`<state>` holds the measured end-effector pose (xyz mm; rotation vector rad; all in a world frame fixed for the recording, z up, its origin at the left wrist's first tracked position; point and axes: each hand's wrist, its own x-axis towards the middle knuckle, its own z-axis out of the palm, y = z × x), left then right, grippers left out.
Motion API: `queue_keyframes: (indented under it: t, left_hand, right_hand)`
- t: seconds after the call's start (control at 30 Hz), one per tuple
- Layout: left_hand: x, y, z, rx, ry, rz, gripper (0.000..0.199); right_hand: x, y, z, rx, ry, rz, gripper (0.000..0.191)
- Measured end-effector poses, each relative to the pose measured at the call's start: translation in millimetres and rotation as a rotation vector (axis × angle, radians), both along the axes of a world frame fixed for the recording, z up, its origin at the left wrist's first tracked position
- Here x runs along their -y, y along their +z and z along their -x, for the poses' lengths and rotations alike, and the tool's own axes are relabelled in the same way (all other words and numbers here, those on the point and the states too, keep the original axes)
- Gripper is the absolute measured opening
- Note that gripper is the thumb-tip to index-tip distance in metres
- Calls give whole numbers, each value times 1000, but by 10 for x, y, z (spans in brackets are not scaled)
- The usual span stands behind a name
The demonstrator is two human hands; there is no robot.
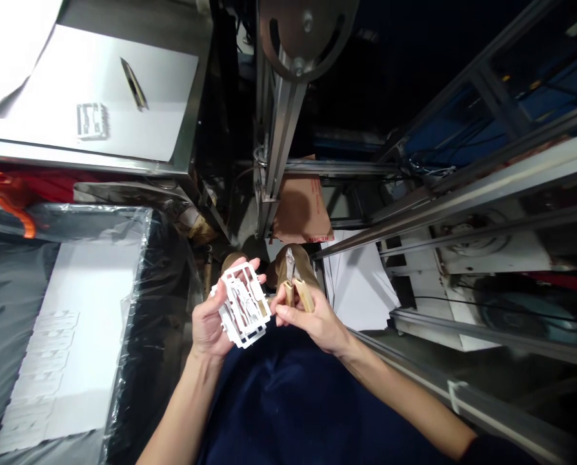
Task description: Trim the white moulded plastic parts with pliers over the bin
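Observation:
My left hand (pixel 212 325) is closed around the edge of a white plastic frame part (pixel 244 307) with slots and thin bars inside; it may be more than one layer. Just to its right, my right hand (pixel 312 316) grips side cutters (pixel 297 284) by their tan handles. The small metal jaws point away from me, and the handles are spread a little. Between the cutters and the plastic part there is a small gap. Both hands are above my lap.
At upper left, a metal table (pixel 182 139) bears white paper, another white plastic part (pixel 91 121) and a cutter knife (pixel 133 84). Below it, a black-lined box (pixel 138 278) holds rows of white parts. An orange clamp (pixel 10 200) hangs nearby. Metal rails (pixel 438 194) run along my right.

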<state>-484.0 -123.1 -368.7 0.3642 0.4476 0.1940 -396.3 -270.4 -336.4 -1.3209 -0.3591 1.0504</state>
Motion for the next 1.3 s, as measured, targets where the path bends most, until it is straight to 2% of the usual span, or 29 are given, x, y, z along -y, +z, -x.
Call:
queue_keyframes:
  t: [0.43, 1.0, 1.3]
  left_hand:
    - [1, -55, 31, 77, -15, 40, 34]
    - [-9, -89, 28, 47, -56, 16, 34]
    - [-14, -78, 21, 37, -33, 74, 35]
  right_hand:
    - [-53, -2, 45, 144, -4, 47, 14]
    - [-97, 25, 91, 166, -6, 47, 15]
    - [-116, 34, 107, 166, -16, 79, 14]
